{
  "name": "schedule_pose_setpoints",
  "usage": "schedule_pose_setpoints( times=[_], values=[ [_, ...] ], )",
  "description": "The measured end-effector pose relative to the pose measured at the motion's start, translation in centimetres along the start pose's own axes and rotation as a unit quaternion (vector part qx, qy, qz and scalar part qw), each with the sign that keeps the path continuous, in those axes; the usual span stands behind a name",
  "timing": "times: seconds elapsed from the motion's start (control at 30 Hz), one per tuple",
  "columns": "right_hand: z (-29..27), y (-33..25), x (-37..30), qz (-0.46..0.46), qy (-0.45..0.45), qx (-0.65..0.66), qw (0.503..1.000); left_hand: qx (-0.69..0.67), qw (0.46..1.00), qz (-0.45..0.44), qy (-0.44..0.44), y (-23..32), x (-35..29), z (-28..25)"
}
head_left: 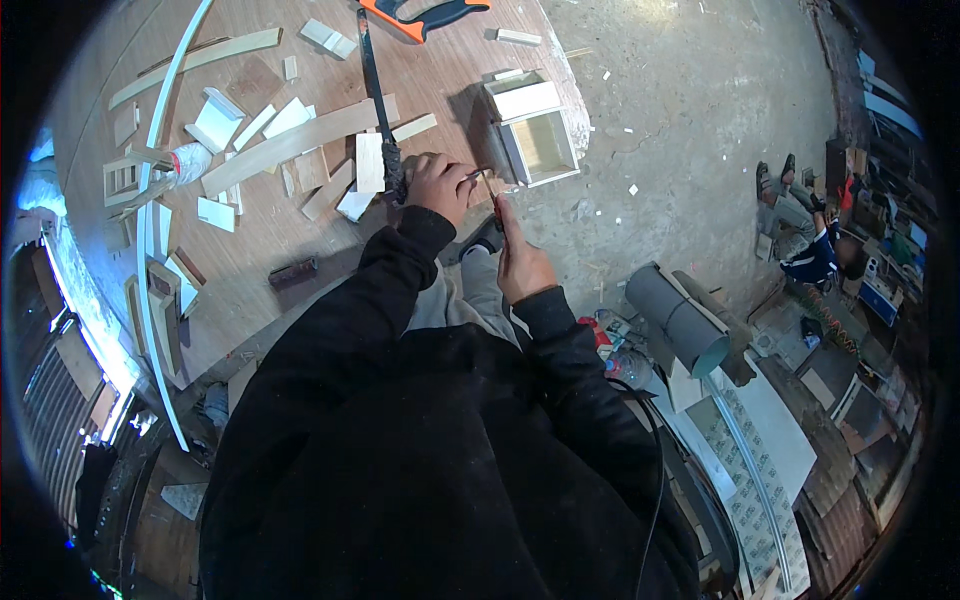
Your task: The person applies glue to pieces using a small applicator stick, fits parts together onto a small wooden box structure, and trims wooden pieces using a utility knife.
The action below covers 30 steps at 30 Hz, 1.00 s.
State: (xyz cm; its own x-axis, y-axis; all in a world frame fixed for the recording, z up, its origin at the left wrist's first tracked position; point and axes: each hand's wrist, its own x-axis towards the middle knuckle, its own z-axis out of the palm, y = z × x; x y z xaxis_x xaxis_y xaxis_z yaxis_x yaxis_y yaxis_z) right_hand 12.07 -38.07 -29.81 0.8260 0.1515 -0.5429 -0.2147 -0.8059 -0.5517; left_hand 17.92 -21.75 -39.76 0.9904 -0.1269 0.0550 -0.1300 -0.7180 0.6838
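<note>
My left hand (pixel 440 187) is at the table's near right edge with its fingers curled. A thin dark piece shows at its fingertips, too small to name. Close by on the right, my right hand (pixel 524 262) grips a slim hand tool with a dark reddish handle (pixel 498 208), its index finger stretched along it. The tool's narrow tip points toward the left fingertips. Just beyond my hands stands a small white-sided wooden box (pixel 545 180) with its open side showing. A long dark bar (pixel 373 75) runs across the table to a rough dark lump (pixel 396 178) beside my left hand.
Offcuts and wood strips (pixel 300 150) cover the wooden table (pixel 330 240), with an orange-and-black saw handle (pixel 425 18) at its far edge. A long pale strip (pixel 150 250) crosses the left side. Rolled grey sheet (pixel 675 315) lies right of me. Another person (pixel 810 235) sits far right.
</note>
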Motion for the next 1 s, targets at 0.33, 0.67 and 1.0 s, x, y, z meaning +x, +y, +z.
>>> schedule_pose_setpoints(
  times=[0.33, 0.67, 1.0],
  values=[
    [0.1, 0.0, 0.1, -0.011, 0.024, 0.013, 1.000, 0.016, 1.000, -0.009, -0.007, -0.3, -0.3, 0.2],
    [-0.1, -2.3, 0.2, 0.056, -0.002, -0.029, 0.998, 0.033, 0.999, 0.001, -0.010, 0.6, -0.3, -0.5],
    [-0.2, -3.0, 1.0, 0.062, -0.003, -0.045, 0.997, 0.022, 1.000, -0.007, -0.010, 1.1, 0.0, -0.8]
  ],
)
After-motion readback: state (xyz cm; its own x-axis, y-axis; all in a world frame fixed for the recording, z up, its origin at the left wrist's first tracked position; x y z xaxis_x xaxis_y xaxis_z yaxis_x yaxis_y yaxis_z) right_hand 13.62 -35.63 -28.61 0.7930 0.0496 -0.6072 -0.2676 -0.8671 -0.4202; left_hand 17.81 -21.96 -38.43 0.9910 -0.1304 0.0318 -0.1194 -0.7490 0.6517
